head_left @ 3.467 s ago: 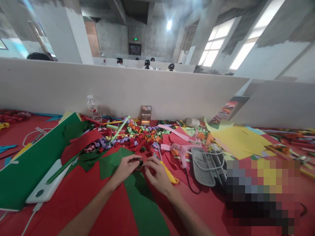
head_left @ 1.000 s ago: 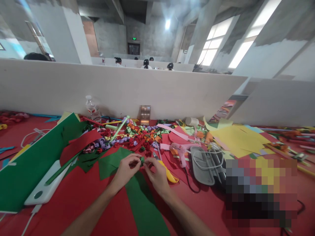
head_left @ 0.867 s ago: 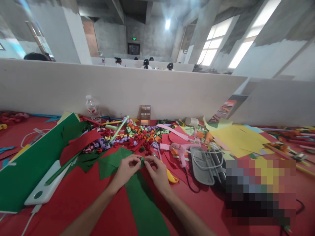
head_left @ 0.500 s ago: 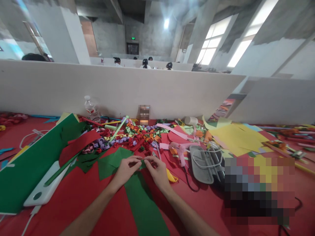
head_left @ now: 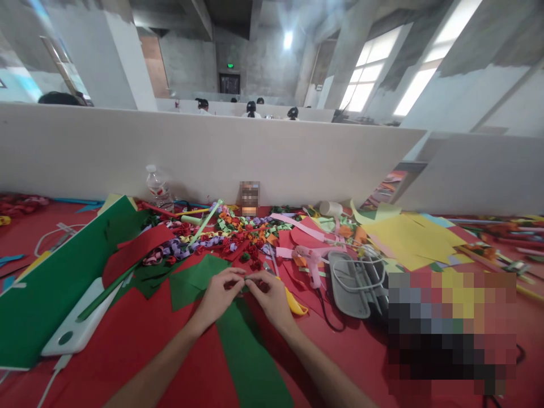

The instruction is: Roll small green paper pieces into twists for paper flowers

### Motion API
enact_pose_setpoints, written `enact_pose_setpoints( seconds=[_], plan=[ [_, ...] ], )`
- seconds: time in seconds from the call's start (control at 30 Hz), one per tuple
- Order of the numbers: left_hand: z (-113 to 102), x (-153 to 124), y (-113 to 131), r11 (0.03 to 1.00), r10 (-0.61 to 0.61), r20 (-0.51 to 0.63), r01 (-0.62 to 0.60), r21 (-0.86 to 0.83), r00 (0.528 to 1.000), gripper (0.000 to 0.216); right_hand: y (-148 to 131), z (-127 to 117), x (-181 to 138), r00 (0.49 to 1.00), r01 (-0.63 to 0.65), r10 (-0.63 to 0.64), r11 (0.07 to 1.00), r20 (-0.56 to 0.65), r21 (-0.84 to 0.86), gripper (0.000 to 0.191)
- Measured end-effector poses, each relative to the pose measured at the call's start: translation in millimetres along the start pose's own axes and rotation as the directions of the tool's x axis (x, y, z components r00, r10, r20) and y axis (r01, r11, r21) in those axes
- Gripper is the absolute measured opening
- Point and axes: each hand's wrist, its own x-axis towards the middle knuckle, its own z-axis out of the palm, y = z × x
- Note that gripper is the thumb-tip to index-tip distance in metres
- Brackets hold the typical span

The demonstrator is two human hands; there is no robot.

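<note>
My left hand (head_left: 219, 296) and my right hand (head_left: 270, 297) meet at their fingertips over a long green paper strip (head_left: 250, 357) on the red table. Between the fingers sits a small rolled green paper piece (head_left: 245, 280), pinched from both sides and mostly hidden by them. Just beyond the hands lies a heap of small rolled paper flowers (head_left: 238, 232) in red, purple, orange and green.
A pink glue gun (head_left: 312, 262) and a grey case (head_left: 351, 277) lie to the right, with yellow sheets (head_left: 408, 241) behind. A white power bank (head_left: 76, 326) rests on green paper (head_left: 51, 289) at left. A water bottle (head_left: 157, 186) stands by the white partition (head_left: 212, 153).
The hands stayed in place over the green strip. Their fingers kept working around the small green roll, which showed more clearly between them a second ago.
</note>
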Motion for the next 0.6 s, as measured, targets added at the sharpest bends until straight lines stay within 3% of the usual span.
enact_pose_setpoints(
  seconds=[0.13,0.27,0.43,0.6],
  plan=[
    [2.6,0.4,-5.1,1.000,0.013,-0.056,-0.013,0.005,0.998,0.027,-0.8,-0.7,0.0,0.999,0.037,-0.037,0.999,-0.022,-0.022,0.015],
    [5.8,2.6,-12.3,0.994,-0.035,-0.090,0.026,-0.102,0.995,0.032,0.8,-2.8,0.5,0.995,0.054,-0.056,0.998,-0.081,-0.028,0.015],
    [6.6,3.4,-10.1,0.973,-0.170,-0.047,0.160,-0.166,0.984,0.033,2.4,-2.8,-1.2,0.992,0.094,-0.101,0.992,-0.079,-0.081,0.012],
    [6.6,1.3,-2.6,0.983,-0.137,-0.001,0.136,-0.127,0.991,0.029,2.8,0.1,-3.0,0.979,0.192,-0.199,0.970,-0.033,-0.147,0.009]
  ],
)
